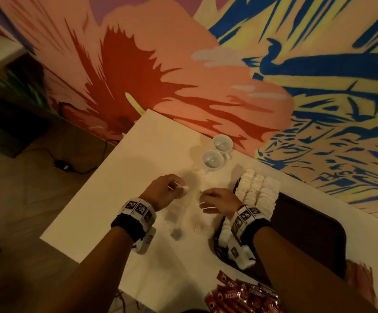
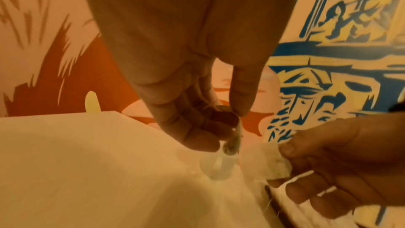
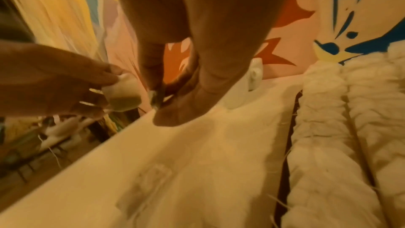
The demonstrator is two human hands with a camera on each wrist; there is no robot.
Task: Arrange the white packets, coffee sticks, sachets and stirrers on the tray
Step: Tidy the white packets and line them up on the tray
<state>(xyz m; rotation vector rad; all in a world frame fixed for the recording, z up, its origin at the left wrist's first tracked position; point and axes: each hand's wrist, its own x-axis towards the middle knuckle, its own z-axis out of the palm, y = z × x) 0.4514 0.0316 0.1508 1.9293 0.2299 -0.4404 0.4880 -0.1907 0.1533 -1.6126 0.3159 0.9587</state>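
My left hand (image 1: 179, 188) pinches a small white sachet (image 1: 185, 189) above the white table (image 1: 106, 199). In the right wrist view that sachet (image 3: 122, 96) looks pale with a greenish lower half. Just to its right, my right hand (image 1: 203, 195) pinches a white packet (image 2: 275, 161) between thumb and fingers. The dark tray (image 1: 307, 224) lies at the right, with rows of white packets (image 1: 259, 190) along its left side. Translucent sachets (image 1: 177, 220) lie on the table below my hands. Red coffee sticks (image 1: 240, 297) are heaped at the near edge.
Two white cups (image 1: 217, 152) stand on the table beyond my hands, near the painted wall. The tray's right part is bare and dark. The table's left edge drops to a wooden floor with a black cable (image 1: 61, 164).
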